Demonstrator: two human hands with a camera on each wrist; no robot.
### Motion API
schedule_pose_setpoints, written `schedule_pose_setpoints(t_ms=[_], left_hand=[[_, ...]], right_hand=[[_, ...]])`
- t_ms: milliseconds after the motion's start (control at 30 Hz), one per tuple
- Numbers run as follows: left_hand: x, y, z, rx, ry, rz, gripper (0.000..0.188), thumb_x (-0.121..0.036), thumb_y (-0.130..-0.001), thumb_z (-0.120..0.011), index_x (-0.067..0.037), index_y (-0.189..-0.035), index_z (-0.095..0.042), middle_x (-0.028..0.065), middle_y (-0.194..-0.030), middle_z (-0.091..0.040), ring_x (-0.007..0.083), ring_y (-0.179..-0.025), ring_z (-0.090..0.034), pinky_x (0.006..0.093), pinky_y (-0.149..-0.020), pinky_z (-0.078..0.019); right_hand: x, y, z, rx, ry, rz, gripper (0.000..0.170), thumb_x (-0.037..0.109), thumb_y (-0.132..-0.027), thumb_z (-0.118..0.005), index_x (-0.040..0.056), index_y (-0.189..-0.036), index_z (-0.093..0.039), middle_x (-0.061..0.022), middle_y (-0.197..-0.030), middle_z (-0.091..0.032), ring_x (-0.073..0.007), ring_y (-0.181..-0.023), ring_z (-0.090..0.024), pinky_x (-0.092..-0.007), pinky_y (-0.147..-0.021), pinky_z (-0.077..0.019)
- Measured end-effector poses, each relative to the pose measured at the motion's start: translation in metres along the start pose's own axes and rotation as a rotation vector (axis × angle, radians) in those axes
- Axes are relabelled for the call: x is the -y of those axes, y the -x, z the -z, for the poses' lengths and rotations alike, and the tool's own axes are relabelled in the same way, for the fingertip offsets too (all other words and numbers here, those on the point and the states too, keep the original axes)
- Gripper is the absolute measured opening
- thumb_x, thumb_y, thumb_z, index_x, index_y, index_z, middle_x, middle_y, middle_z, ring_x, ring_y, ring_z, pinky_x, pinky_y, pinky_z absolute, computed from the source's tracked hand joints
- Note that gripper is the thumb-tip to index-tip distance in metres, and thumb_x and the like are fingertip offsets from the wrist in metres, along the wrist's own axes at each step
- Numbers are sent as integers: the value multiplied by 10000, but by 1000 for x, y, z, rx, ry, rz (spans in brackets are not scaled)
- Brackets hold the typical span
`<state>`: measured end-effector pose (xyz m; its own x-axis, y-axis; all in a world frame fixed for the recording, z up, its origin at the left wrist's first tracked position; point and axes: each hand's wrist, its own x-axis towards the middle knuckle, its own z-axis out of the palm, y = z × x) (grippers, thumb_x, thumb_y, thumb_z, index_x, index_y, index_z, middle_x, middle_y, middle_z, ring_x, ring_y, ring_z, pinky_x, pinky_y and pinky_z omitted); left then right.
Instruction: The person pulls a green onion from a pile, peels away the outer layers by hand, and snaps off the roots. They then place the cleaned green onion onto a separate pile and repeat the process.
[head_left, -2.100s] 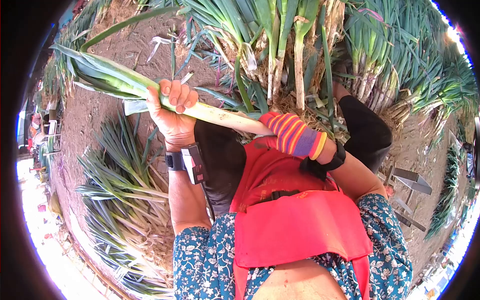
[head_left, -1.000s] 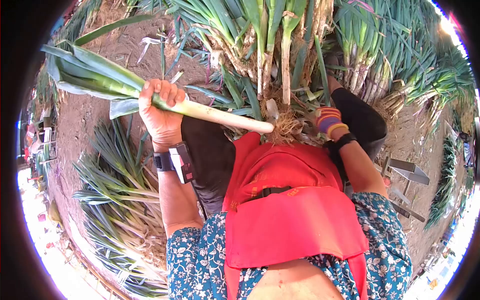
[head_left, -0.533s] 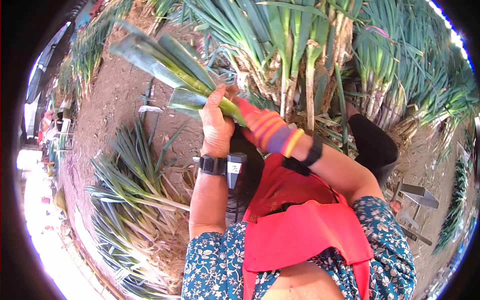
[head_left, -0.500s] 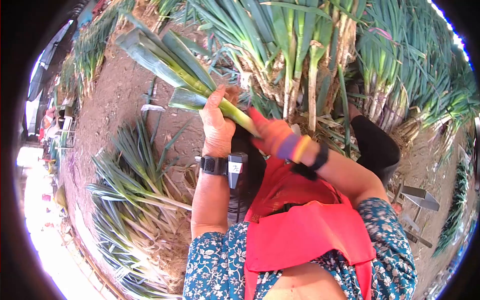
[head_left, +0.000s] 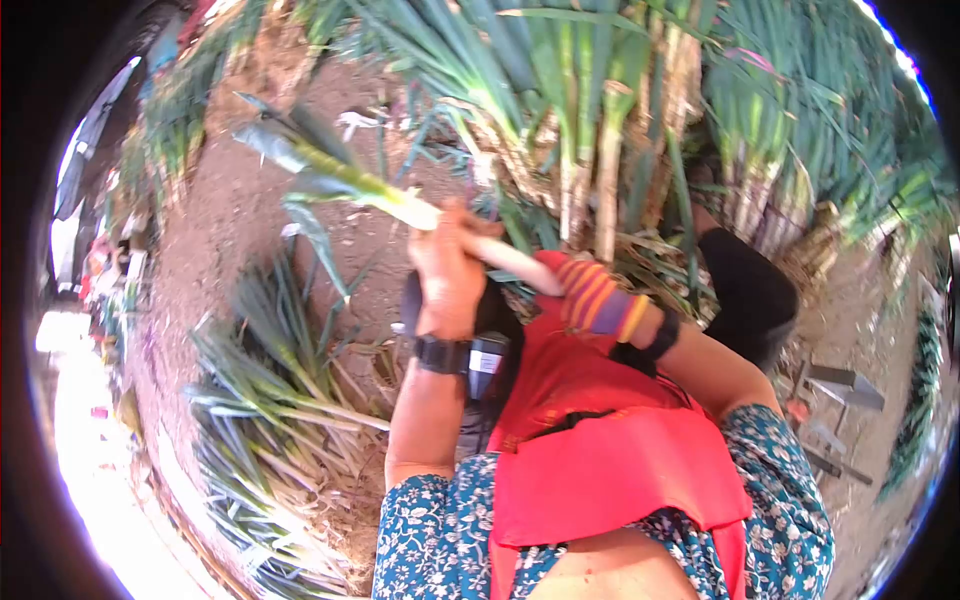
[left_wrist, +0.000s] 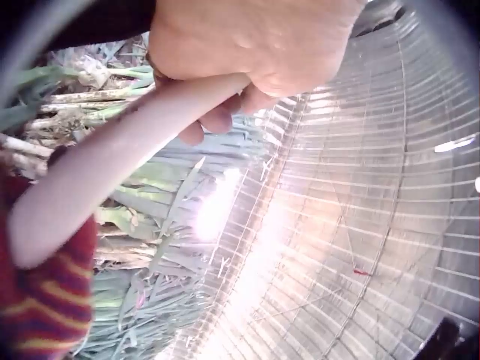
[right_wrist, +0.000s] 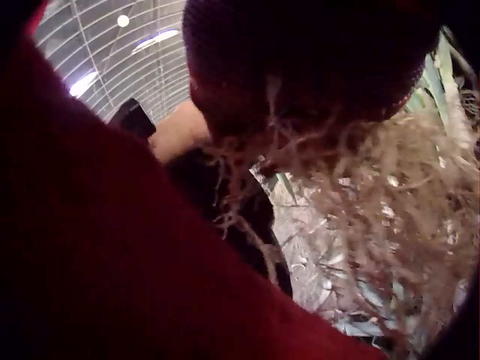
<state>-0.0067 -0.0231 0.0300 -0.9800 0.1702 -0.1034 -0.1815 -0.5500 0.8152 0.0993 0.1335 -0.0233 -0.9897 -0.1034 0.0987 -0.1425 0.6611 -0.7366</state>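
The bare left hand (head_left: 447, 262) grips a leek (head_left: 405, 208) around its middle, its green leaves pointing to the upper left. In the left wrist view the left hand (left_wrist: 255, 45) curls round the white stem (left_wrist: 105, 150). In its striped glove, the right hand (head_left: 592, 295) holds the root end of the same stem, above the red apron (head_left: 610, 460). Seen from the right wrist, the dark gloved right hand (right_wrist: 307, 67) has stringy roots (right_wrist: 352, 180) hanging beneath it.
Bundles of leeks (head_left: 570, 110) stand upright in front, with more at the right (head_left: 780, 130). A pile of leeks (head_left: 290, 400) lies on the soil at the left. A metal stand (head_left: 845, 387) is at the right.
The right hand has slid down the stem to the root end. The leek's leafy top has dropped lower and a strip of leaf now hangs down. The left hand has turned and moved slightly right.
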Motion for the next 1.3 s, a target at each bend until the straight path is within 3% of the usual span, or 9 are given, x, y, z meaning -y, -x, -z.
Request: schedule_pose_setpoints(t_ms=[367,567,767,833,933,1033,1100,1233,1300], left_hand=[[-81,-8,60,-269,0,60,226,-102,-859,-592,-129,-714,-421,-49,-598,-326,69,-478,-285,253,-432,-277],[-152,-8,115,-543,-215,-23,193,-109,-865,-608,-123,-756,-449,-58,-628,-353,55,-488,-300,222,-420,-257],[-292,27,301,-356,-1437,-408,137,-134,-826,-632,-50,-828,-524,-29,-633,-426,62,-506,-424,202,-454,-357],[-345,42,372,-823,-1022,-279,319,-111,-749,-683,45,-991,-546,27,-675,-505,130,-573,-515,259,-512,-438],[-377,73,456,-1253,-1704,-343,517,-71,-671,-730,87,-1110,-509,116,-791,-599,237,-701,-588,373,-664,-498],[-337,70,483,-1067,-1315,-553,399,-57,-700,-699,88,-1040,-546,116,-846,-610,225,-751,-585,378,-696,-487],[-304,49,426,-820,-1049,34,257,-93,-792,-620,34,-1011,-578,78,-902,-591,161,-789,-555,318,-665,-443],[-200,-1,188,-150,-1119,-166,268,-137,-890,-561,42,-1089,-572,80,-973,-611,172,-898,-606,271,-816,-483],[-168,-9,86,-98,-870,-96,285,-149,-886,-575,43,-1096,-575,88,-983,-622,179,-932,-606,290,-812,-493]], right_hand=[[-124,53,-7,333,512,-133,488,191,-716,-607,102,-1186,-511,-146,-1126,-569,-316,-1110,-509,-457,-951,-375],[-176,0,16,-240,271,-339,508,189,-729,-626,57,-1207,-517,-189,-1148,-572,-339,-1067,-548,-410,-909,-432],[-206,-3,16,-121,185,-664,568,221,-747,-650,29,-1257,-492,-211,-1210,-549,-355,-1110,-528,-374,-931,-429],[-205,-11,24,-147,172,-714,594,244,-741,-669,18,-1260,-486,-216,-1225,-538,-356,-1125,-520,-371,-944,-420],[-220,-33,30,-215,45,-830,669,306,-718,-714,-3,-1261,-476,-226,-1259,-514,-350,-1158,-501,-366,-970,-398],[-229,-58,30,-263,-119,-894,793,406,-665,-771,-25,-1259,-469,-234,-1260,-512,-326,-1160,-513,-365,-930,-430],[-237,-76,27,-76,-345,-1119,870,410,-670,-779,14,-1341,-392,-178,-1247,-527,-287,-1072,-552,-370,-904,-432],[-180,-69,17,-604,-899,-756,291,239,-817,-658,6,-986,-610,-75,-797,-620,-206,-686,-579,-356,-604,-448],[-136,-56,37,-451,-1146,-688,141,174,-852,-613,56,-929,-603,1,-640,-535,-108,-486,-465,-280,-428,-360]])
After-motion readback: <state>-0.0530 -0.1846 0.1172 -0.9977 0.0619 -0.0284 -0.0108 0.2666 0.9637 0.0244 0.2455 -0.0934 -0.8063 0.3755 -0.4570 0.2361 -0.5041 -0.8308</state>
